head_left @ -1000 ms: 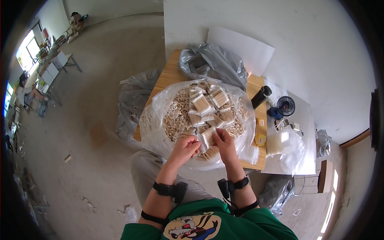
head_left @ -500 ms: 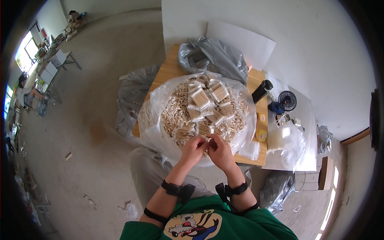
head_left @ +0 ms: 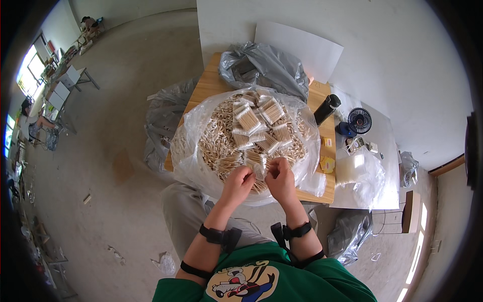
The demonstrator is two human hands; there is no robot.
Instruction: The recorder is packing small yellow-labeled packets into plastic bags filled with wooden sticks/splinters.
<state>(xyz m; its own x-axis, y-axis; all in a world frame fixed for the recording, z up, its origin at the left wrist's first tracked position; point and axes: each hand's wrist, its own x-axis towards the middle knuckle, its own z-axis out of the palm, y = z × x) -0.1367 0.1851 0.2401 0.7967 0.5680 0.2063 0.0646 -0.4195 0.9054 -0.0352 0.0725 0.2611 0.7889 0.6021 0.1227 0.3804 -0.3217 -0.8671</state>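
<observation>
Loose wooden-stick cotton swabs (head_left: 214, 133) fill a large clear plastic bag (head_left: 187, 151) that lies spread over a wooden table. On top of the heap sit several small clear packets of swabs (head_left: 247, 120). Over the near edge of the heap, my left hand (head_left: 237, 185) is closed in a pinch. Just to its right, my right hand (head_left: 281, 180) is pinched too, its fingertips pointing inward. A whitish, clear bit of film shows between the two hands, beside a packet. What exactly the fingertips grip is hidden.
Behind the heap lies a grey plastic bag (head_left: 261, 65). A black bottle (head_left: 327, 109), yellow cards (head_left: 327, 164) and a small fan (head_left: 359, 121) stand to the right, near clear plastic bags (head_left: 359, 176). Another grey bag (head_left: 168, 121) is left of the wooden table (head_left: 322, 195).
My hands have drawn apart, leaving a gap between their fingertips. The right hand has moved slightly up and right, the left slightly left. The whole view has shifted a little.
</observation>
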